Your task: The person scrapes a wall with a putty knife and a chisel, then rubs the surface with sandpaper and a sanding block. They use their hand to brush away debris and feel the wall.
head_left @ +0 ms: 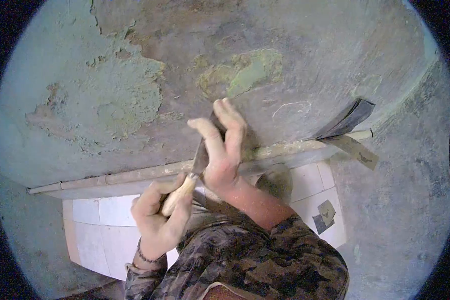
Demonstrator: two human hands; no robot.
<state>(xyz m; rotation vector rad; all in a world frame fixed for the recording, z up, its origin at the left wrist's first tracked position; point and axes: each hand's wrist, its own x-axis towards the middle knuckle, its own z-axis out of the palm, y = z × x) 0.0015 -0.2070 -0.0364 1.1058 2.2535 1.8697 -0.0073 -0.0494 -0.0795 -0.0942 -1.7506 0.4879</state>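
**Head view: two hands driving a scraper up a flaking wall**

Head view is showing the scraper (192, 172) lying against the wall (110, 90), just above the pipe (295, 146) that is running across the frame. The left hand (157, 220) is wrapping tightly around the pale wooden handle, fully closed on it. The right hand (222, 150) is lying over the metal blade with its fingers stretched almost straight, pressing the blade flat to the plaster rather than gripping it. The blade's tip is hiding under those fingers, so its edge cannot be made out.

The scraper's long axis is running on a steep diagonal, handle low and to the left, blade pointing up and slightly right towards the patch of green paint (250, 72) higher on the wall. As a judgement, this is looking like the middle of a scraping stroke, with the blade loaded and bearing on the surface coat. A next push would be calling for a shallow blade angle, steady pressure from the flat fingers, and a line that keeps the handle off the pipe.

White tiles (100, 225) are showing below the pipe, and a dark strip (347, 120) is hanging off it on the right. A camouflage sleeve (265, 260) is filling the bottom of the frame.
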